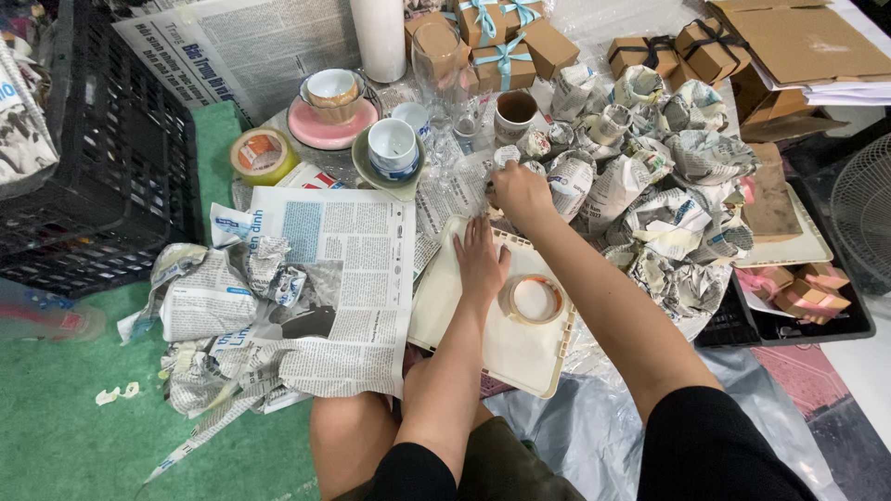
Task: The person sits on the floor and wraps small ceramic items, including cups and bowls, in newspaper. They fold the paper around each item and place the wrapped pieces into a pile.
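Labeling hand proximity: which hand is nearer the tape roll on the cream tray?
Left. The left hand lies flat on the tray just beside the tape roll; the right hand is farther up, past the tray edge.

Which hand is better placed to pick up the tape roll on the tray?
Probably left: the left hand lies flat on the tray beside the tape roll, while the right hand reaches into the wrapped bundles.

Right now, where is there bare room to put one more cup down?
Free: the cream tray below the tape roll, and the flat newspaper sheet left of the left hand. The green mat at far left is also open. Crowded: around the right hand, among wrapped bundles and cups.
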